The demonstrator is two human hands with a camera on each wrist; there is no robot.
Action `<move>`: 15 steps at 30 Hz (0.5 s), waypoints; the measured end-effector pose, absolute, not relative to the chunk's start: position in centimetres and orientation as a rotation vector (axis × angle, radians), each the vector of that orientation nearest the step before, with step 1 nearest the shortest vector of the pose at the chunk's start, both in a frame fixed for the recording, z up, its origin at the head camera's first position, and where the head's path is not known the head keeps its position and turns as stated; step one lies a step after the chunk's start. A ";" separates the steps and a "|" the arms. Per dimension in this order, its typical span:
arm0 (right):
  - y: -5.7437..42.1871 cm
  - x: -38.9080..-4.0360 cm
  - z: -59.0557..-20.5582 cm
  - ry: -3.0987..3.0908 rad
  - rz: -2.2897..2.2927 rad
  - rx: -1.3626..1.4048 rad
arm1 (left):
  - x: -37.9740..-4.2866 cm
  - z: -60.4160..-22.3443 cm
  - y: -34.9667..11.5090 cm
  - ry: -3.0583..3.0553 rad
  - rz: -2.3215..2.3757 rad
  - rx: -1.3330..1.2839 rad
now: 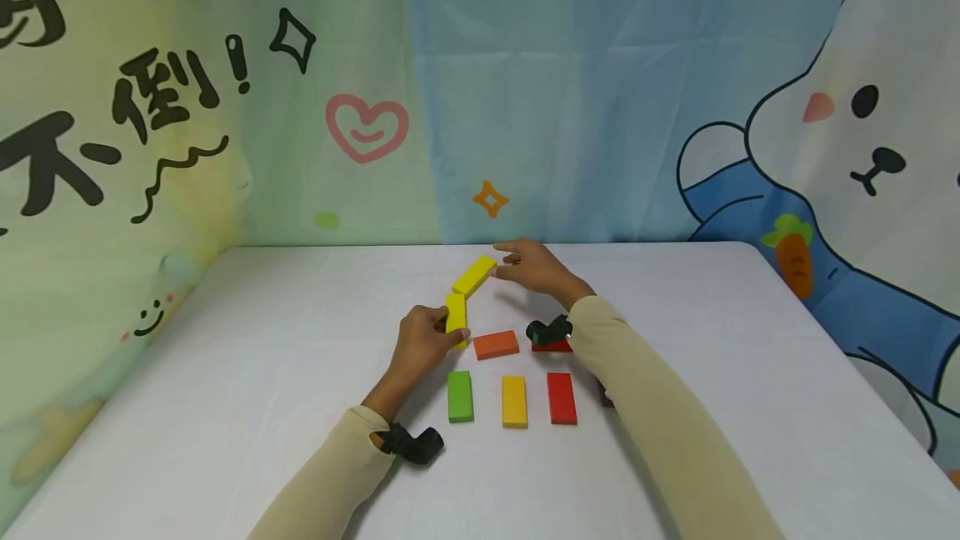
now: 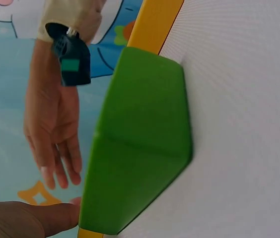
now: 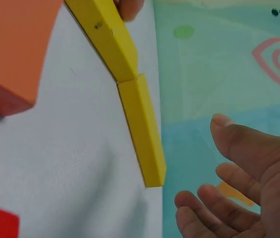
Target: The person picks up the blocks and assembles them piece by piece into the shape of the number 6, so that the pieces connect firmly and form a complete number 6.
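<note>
Two yellow blocks lie end to end at an angle on the white table. My left hand (image 1: 422, 344) pinches the nearer yellow block (image 1: 456, 317) between thumb and fingers; a fingertip (image 3: 130, 7) shows against its side in the right wrist view. The farther yellow block (image 1: 475, 276) touches its end and slants off to the right. Beside that farther block is my right hand (image 1: 534, 267), its fingers loosely spread and holding nothing. In the right wrist view a gap separates this hand (image 3: 244, 183) from the block (image 3: 142, 134).
Nearer on the table lie an orange block (image 1: 496, 345), a green block (image 1: 461, 397), an amber block (image 1: 514, 402) and a red block (image 1: 562, 398). Another red block (image 1: 551, 347) and a dark block (image 1: 604, 397) are partly hidden by the right arm. A printed curtain (image 1: 360, 198) hangs behind.
</note>
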State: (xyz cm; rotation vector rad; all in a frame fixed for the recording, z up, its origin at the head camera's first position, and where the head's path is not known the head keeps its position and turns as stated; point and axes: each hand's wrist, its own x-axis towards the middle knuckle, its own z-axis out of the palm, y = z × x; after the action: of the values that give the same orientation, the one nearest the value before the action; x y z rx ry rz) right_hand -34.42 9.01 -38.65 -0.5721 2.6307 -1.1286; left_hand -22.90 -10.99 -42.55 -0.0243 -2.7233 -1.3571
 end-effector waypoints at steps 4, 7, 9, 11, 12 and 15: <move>9.4 -33.6 -38.1 2.639 -1.137 -0.651 | -22.9 -42.5 -10.9 -2.718 -1.374 0.012; 9.6 -32.9 -38.0 2.651 -1.121 -0.707 | -22.8 -42.4 -10.8 -2.727 -1.374 0.046; 9.7 -32.5 -38.1 2.654 -1.108 -0.736 | -22.8 -42.4 -10.7 -2.732 -1.373 0.063; 9.9 -32.0 -38.3 2.648 -1.083 -0.777 | -22.7 -42.4 -10.6 -2.737 -1.367 0.077; 9.9 -31.7 -38.4 2.643 -1.067 -0.789 | -22.7 -42.4 -10.6 -2.738 -1.364 0.079; 10.2 -30.9 -38.4 2.634 -0.984 -0.830 | -22.8 -42.3 -10.5 -2.739 -1.354 0.072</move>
State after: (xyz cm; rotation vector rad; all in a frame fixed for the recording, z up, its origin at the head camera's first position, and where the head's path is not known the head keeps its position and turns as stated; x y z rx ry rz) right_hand -30.93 10.19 -38.39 -0.8303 2.6345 -0.9838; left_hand -22.76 -10.51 -42.29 0.0717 -2.7392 -1.3537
